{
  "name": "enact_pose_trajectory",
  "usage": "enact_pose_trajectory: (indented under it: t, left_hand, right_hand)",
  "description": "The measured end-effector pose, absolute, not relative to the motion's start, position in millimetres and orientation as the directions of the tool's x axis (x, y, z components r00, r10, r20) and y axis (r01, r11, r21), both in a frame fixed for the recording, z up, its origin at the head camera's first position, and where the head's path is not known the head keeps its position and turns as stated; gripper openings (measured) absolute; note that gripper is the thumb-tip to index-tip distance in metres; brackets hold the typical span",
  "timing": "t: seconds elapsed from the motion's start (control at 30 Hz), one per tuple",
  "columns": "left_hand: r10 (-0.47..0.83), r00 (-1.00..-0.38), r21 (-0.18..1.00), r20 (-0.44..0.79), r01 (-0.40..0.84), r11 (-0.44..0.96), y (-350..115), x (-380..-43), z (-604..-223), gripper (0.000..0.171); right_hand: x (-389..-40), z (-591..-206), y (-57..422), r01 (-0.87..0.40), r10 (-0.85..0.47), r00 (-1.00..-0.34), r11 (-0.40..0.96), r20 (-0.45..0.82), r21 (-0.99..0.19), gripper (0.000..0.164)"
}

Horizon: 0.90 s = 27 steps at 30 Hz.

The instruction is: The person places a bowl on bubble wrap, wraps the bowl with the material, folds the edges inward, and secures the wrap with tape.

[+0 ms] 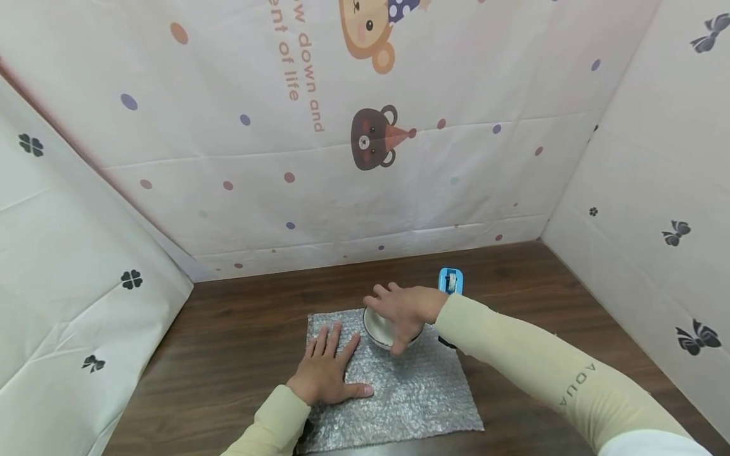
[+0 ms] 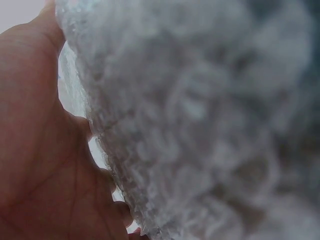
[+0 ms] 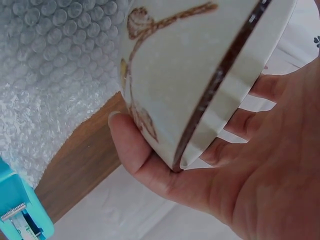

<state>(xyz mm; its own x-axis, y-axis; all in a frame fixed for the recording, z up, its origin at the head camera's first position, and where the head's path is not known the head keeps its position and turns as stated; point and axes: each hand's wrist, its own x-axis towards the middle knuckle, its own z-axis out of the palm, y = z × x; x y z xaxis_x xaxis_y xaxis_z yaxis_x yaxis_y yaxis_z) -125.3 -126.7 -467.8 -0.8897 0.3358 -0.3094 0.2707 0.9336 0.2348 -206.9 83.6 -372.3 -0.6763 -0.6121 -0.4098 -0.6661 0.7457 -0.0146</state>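
My right hand [image 1: 403, 309] reaches across the top of a white bowl [image 1: 376, 327] and grips it by the rim. In the right wrist view the bowl [image 3: 170, 75] has a dark brown band under its rim and a brown branch pattern, and the thumb lies against its outer side. The bowl is over the upper part of a sheet of bubble wrap [image 1: 399, 399]. To its left, my left hand [image 1: 326, 373] rests palm down on the sheet, fingers spread. Blurred bubble wrap [image 2: 190, 120] fills most of the left wrist view beside the palm.
A blue tape dispenser [image 1: 450, 280] stands on the dark wooden table [image 1: 228, 354] behind my right wrist, off the sheet's top right corner. Printed white cloth walls [image 1: 228, 215] enclose the table at the back and on both sides.
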Motion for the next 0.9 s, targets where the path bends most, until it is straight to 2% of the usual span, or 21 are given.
enact_pose_trajectory:
  t: [0.9]
  left_hand:
    - [0.334, -0.886, 0.202, -0.321, 0.281, 0.938, -127, -127, -471, 0.107]
  right_hand:
    - [-199, -388, 81, -0.688, -0.63, -0.66, 0.725, -0.409, -0.005, 0.117]
